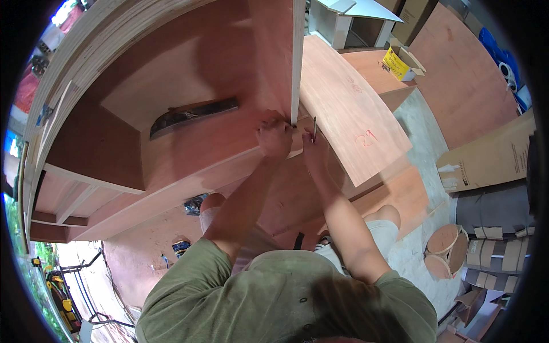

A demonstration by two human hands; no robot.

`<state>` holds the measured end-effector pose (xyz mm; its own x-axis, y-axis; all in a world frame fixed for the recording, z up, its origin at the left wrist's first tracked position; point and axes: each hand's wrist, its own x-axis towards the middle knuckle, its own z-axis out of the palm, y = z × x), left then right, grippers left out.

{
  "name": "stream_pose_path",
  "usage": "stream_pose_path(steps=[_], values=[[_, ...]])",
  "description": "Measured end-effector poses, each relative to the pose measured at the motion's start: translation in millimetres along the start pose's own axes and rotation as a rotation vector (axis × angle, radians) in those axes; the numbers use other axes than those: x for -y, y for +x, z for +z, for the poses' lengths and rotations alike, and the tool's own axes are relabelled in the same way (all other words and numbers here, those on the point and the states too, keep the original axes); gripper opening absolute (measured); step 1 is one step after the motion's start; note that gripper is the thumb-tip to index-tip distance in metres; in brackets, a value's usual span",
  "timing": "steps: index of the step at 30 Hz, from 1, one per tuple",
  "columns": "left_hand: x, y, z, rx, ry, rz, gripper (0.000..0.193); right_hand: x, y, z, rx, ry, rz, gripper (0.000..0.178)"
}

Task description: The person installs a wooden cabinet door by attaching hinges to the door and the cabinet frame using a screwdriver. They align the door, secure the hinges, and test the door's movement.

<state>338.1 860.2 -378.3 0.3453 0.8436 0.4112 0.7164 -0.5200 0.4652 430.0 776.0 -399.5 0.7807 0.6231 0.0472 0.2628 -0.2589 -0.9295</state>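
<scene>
My left hand (275, 138) is closed at the foot of an upright wooden panel (297, 63), its fingers bent against the cabinet's lower board. A small dark bit shows beside its fingertips, but what the hand grips is hidden. Just right of the panel, my right hand (312, 147) pinches a thin pencil-like stick (314, 127), which points up and away from me. Inside the cabinet (189, 171), left of my hands, lies a long dark flat object (194, 116) with one curved end.
A loose plywood sheet (349, 108) with red marks lies to the right. Beyond it stand a yellow box (398, 64) and a white cabinet (354, 23). Cardboard (492, 151) and round wooden pieces (446, 251) sit at far right. A dark metal rack (86, 286) stands lower left.
</scene>
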Motion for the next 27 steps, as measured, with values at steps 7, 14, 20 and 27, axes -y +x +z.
stream_pose_path(steps=[7,14,20,27], values=[[-3,1,2,-0.041,0.004,0.046,0.011,6,23,23,-0.074,-0.084,-0.182,0.026],[13,-3,20,-0.176,0.012,0.143,0.011,37,5,16,-0.049,-0.204,-0.115,0.03],[36,-4,24,-0.02,-0.258,0.013,0.013,64,-30,20,-0.011,-0.077,-0.271,0.022],[54,13,-75,0.007,-0.124,-0.037,0.02,39,-23,29,-0.026,0.157,-0.373,0.012]])
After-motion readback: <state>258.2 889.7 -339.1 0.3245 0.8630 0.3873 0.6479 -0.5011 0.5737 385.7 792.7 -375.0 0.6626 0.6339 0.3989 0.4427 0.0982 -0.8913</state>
